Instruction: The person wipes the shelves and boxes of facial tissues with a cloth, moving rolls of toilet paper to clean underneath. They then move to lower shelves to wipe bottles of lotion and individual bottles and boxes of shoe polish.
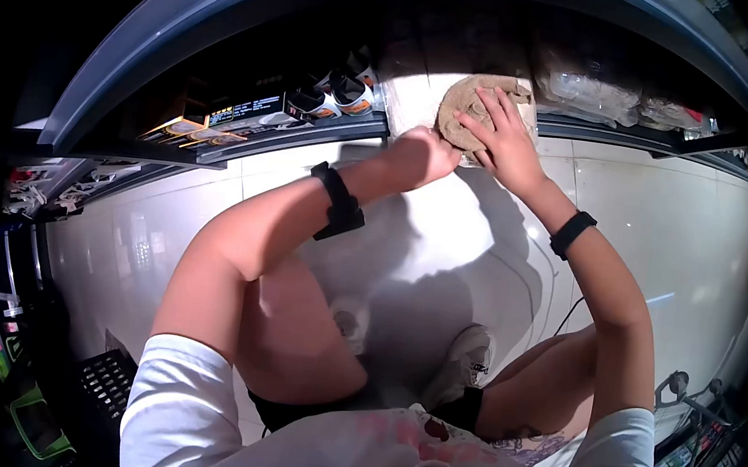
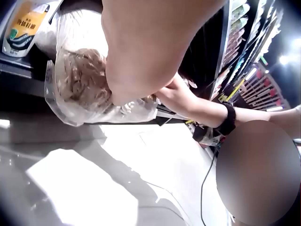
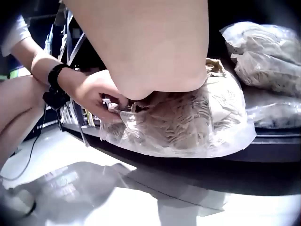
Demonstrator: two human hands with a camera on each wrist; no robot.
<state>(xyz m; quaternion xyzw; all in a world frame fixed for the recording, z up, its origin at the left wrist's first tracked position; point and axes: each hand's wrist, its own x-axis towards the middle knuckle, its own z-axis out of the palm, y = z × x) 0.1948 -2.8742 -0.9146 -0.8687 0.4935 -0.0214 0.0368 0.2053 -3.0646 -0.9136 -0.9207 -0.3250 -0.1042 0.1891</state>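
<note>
A clear plastic bag [image 3: 230, 141] packed with folded grey-brown cloths lies on the low shelf. On top of it in the head view is a rolled brown cloth [image 1: 457, 105]. My right hand [image 1: 509, 147] lies over this roll with its fingers spread, pressing on it. To its left, my left hand [image 1: 425, 159] has curled fingers at the near edge of the bag. The right wrist view shows the left hand [image 3: 101, 94] pinching the bag's edge between thumb and fingers. In both wrist views, the wrist in front of the camera hides that camera's own hand.
More bagged cloths [image 3: 268, 56] are stacked to the right on the shelf. At the left stand boxes [image 1: 246, 111] and bottles with orange labels [image 1: 352, 94]. A pouch with a yellow label [image 2: 26, 26] is beside the bag. A black basket [image 1: 107, 383] sits at the lower left.
</note>
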